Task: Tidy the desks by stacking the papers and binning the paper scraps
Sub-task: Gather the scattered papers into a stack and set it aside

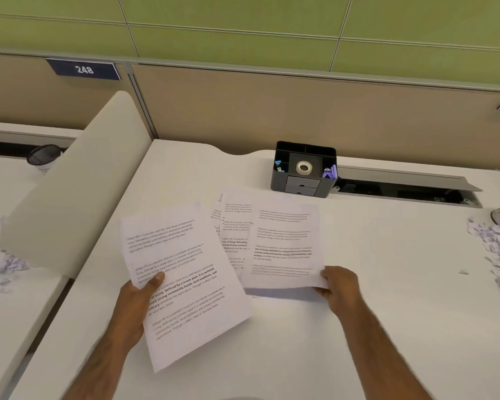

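Two forearms bare up to the frame edge — left hand, right hand bare too.

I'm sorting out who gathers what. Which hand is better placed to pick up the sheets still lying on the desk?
Right, probably. The right hand pinches the corner of the top sheet right above those loose sheets; the left hand grips a printed sheet off to their left.

A blue plate on the partition, upper left of the frame, reads 248. The tilted sheet, lower centre, prints in bold "Defined by a slower pace, it is centered around strong community bonds"; the centre sheets are too blurred to read.
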`<state>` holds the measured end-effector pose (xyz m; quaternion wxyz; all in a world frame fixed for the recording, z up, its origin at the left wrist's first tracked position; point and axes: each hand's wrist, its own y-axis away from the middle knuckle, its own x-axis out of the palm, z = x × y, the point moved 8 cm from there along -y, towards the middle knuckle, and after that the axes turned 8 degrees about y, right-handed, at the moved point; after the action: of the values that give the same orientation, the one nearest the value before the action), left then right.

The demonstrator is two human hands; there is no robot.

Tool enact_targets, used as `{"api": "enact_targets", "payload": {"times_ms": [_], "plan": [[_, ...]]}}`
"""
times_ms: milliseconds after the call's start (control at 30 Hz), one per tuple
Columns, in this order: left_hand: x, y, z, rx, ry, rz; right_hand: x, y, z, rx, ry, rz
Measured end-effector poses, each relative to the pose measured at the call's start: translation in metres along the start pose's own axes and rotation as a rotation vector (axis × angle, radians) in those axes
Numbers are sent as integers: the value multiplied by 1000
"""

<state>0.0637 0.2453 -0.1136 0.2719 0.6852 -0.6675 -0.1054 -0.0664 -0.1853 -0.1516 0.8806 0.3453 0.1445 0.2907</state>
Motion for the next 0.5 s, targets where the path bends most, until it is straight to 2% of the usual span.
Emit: {"api": "enact_targets", "payload": {"times_ms": [67, 133, 367, 500], "plan": [[4, 0, 4, -25, -10, 16, -12, 10, 10, -56, -79, 75], [10, 1, 9, -53, -21, 41, -20, 16, 16, -106, -37, 131], [45, 17, 24, -208, -64, 108, 9, 51, 8, -303, 370, 190], [58, 24, 23, -191, -105, 152, 44, 74, -4, -458, 538, 230]]}}
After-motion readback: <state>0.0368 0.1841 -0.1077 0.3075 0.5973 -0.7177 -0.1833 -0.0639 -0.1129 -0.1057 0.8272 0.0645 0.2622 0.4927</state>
